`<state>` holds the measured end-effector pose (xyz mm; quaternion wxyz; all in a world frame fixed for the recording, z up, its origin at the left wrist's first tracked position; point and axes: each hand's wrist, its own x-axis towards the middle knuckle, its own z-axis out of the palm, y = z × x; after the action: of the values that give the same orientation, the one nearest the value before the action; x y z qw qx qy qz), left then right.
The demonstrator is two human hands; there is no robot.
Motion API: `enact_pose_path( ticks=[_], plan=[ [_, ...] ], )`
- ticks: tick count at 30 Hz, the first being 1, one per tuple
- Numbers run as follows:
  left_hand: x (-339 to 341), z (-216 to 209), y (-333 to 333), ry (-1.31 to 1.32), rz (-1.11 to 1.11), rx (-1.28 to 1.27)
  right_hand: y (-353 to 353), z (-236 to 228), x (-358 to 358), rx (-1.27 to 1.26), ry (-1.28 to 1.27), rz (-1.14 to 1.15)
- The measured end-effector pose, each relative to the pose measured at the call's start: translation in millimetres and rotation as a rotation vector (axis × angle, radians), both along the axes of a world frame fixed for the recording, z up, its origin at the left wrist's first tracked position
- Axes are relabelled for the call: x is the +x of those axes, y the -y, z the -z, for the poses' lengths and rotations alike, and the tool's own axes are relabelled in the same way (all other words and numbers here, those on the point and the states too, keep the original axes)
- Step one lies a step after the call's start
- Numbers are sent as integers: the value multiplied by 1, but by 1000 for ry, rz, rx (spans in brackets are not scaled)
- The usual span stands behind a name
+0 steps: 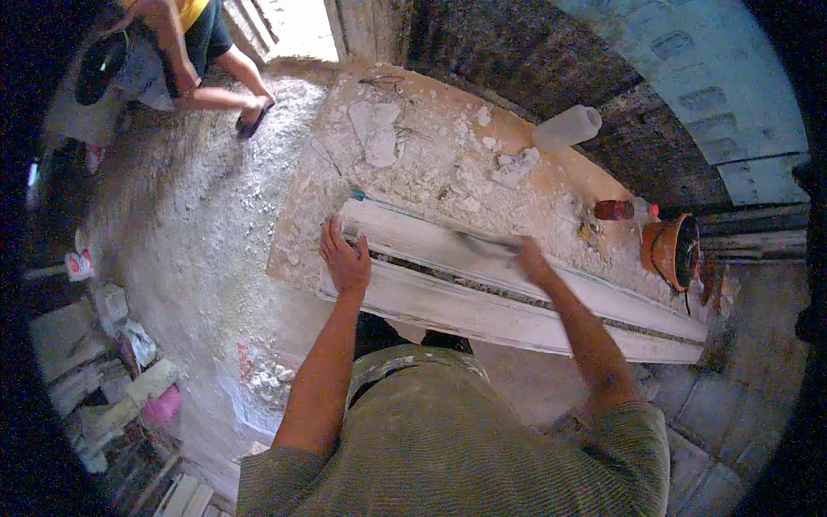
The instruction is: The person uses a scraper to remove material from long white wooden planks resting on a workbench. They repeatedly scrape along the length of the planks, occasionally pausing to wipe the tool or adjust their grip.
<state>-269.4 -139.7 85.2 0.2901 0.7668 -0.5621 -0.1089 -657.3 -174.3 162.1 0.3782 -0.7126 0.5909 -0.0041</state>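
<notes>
Two long white plaster-like strips [413,228] lie side by side in front of me, with a dark gap between them. My left hand [346,260] rests on their left end, fingers spread and holding nothing. Over the far strip, my right hand [536,263] is closed round the handle of a flat, dark-bladed tool [479,245], perhaps a scraper or trowel. Motion smears the blade, so its exact kind is unclear. A blue-green line runs along the far strip's outer edge.
White crumbs and a flat plaster piece [376,131] litter the worktable [297,215]. Beyond stand a translucent plastic container [568,129], a bottle of red liquid [613,210] and an orange bucket [662,254]. Another person's leg [226,98] shows far left. Boxes and rubble [112,345] lie at left.
</notes>
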Motion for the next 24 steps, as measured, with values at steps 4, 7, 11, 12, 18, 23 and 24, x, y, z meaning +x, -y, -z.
enact_pose_path(
  ticks=[4,7,11,12,18,23,24],
  plan=[
    [2,-2,1,-16,11,-47,-26,-12,-104,308,147,456],
    [3,2,0,-53,15,-24,-30,-8,-84,157,225,413],
    [1,9,0,-9,15,-32,-23,7,14,-344,-123,177],
    [1,10,0,-5,11,-28,-17,10,29,-337,-35,209],
    [11,5,-3,-130,20,-147,-21,24,-55,-300,-120,-120],
    [32,-3,-23,-49,-155,-213,-38,34,-103,-12,113,185],
    [35,-1,-25,-2,-181,-154,-35,40,-79,64,331,360]
  ],
)
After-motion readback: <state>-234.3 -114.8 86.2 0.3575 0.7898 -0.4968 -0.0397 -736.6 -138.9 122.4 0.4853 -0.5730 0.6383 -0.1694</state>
